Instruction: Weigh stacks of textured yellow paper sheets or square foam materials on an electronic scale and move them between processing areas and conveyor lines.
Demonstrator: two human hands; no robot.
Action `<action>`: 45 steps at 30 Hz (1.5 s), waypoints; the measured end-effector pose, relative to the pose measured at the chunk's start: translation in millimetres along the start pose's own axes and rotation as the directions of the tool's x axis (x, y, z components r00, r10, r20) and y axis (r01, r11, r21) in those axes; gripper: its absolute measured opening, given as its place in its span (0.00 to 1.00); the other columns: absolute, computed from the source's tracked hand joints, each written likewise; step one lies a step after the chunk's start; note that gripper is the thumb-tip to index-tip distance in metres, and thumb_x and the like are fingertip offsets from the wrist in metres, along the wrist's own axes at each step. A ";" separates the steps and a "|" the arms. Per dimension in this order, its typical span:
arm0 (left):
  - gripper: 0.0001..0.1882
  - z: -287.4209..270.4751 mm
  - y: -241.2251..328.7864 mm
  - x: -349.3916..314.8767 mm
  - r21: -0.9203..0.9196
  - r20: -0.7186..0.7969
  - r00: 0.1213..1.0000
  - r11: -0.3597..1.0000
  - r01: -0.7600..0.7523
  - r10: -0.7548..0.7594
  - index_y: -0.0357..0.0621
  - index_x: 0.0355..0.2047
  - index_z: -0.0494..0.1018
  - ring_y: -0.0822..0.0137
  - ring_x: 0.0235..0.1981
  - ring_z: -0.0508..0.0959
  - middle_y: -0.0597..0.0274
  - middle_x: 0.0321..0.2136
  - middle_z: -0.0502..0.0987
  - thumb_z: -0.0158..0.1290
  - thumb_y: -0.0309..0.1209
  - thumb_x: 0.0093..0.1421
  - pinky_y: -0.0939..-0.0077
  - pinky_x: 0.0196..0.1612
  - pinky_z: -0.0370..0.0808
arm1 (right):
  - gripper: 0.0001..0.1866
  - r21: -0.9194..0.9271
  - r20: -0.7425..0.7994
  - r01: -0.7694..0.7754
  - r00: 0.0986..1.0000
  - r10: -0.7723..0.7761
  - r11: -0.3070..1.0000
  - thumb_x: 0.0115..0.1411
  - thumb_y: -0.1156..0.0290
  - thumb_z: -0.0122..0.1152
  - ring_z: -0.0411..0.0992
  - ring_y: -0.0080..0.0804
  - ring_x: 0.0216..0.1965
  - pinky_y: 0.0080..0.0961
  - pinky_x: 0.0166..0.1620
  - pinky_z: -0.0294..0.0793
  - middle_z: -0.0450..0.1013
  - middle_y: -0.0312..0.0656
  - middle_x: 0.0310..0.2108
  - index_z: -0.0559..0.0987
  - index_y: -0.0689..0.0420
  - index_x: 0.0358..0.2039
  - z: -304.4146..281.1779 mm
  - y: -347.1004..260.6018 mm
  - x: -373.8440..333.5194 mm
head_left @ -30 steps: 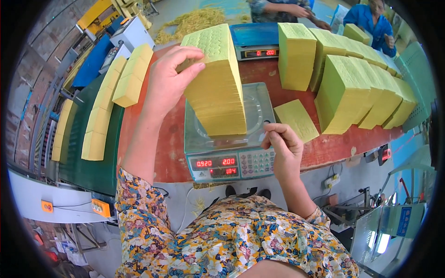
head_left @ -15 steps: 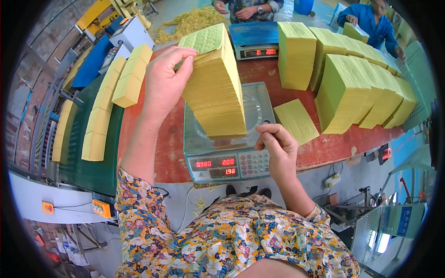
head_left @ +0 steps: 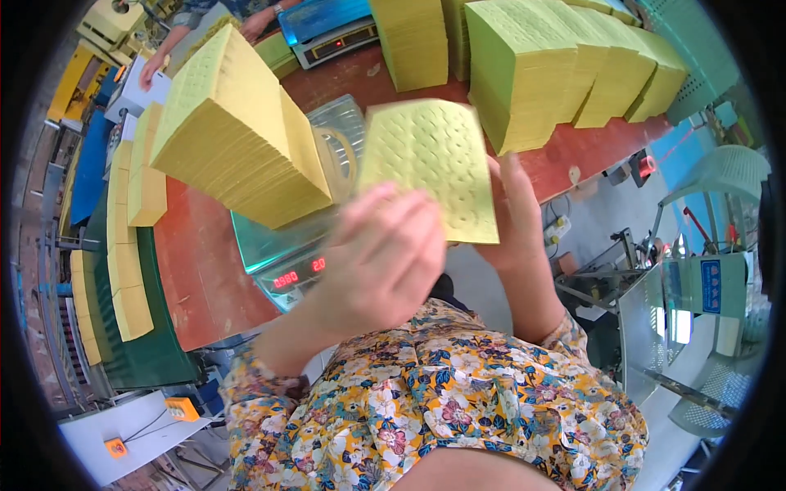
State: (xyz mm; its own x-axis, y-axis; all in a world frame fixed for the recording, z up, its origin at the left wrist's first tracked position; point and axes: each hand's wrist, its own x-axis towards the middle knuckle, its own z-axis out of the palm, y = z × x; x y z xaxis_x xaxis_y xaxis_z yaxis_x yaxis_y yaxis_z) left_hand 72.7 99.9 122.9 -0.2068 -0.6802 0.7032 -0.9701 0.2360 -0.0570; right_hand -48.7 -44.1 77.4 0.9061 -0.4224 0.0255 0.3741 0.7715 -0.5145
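Observation:
My right hand (head_left: 519, 217) grips a thin batch of embossed yellow paper sheets (head_left: 430, 155) by its right edge, holding it up in front of me. Across the lower left corner of the batch lies my left hand (head_left: 381, 262), its fingers bent and smeared by motion. Whether it pinches the sheets I cannot tell. A tall stack of yellow paper (head_left: 246, 139) stands on the digital scale (head_left: 264, 245), to the left of the held sheets. My left hand and forearm cover much of the scale's front panel.
Several yellow paper stacks (head_left: 532, 82) line the right side of the red table (head_left: 196, 270). A second scale (head_left: 332, 37) with a blue top stands at the back. Left of the table, rows of yellow blocks (head_left: 123, 254) rest on a green surface. Another person's hand (head_left: 151, 69) shows at the far left.
My left hand has left the stack's top and come down toward me. My right hand now holds a batch of sheets. The view has turned, shifting the table and scale leftward.

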 end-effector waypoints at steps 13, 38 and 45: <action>0.11 61.1 44.4 -70.3 -0.365 0.165 0.817 0.736 0.570 -0.552 0.36 0.37 0.76 0.55 0.35 0.81 0.52 0.34 0.80 0.59 0.21 0.52 0.65 0.39 0.78 | 0.28 -0.865 -0.203 -0.201 0.978 0.046 0.460 0.55 0.78 0.54 0.69 0.32 0.53 0.28 0.57 0.65 0.72 0.45 0.52 0.68 0.68 0.59 -105.3 -49.1 61.2; 0.12 -74.9 0.0 -148.2 -0.390 -0.450 0.044 0.241 0.889 -0.892 0.33 0.37 0.75 0.69 0.34 0.79 0.56 0.34 0.80 0.45 0.29 0.69 0.75 0.43 0.76 | 0.15 -0.971 0.160 0.084 0.925 -0.345 -0.225 0.59 0.77 0.58 0.75 0.36 0.47 0.28 0.49 0.74 0.76 0.47 0.47 0.78 0.61 0.48 -71.8 -14.2 63.4; 0.10 -100.8 -74.8 -118.0 -0.377 -0.560 0.273 0.534 0.757 -0.782 0.32 0.39 0.75 0.69 0.40 0.79 0.54 0.39 0.80 0.46 0.27 0.68 0.75 0.44 0.76 | 0.13 -0.962 0.271 0.241 0.896 -0.352 -0.128 0.58 0.80 0.58 0.75 0.34 0.47 0.28 0.49 0.74 0.77 0.44 0.47 0.79 0.62 0.44 -46.2 21.7 57.9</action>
State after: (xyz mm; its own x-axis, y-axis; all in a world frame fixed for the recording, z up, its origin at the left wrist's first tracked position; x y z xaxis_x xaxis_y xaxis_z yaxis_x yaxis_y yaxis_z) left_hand 182.5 232.5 115.6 0.7733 0.0186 0.6338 -0.6269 -0.1272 0.7686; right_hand 2.7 -73.7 28.2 0.7337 -0.5212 0.4360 -0.0198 -0.6578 -0.7529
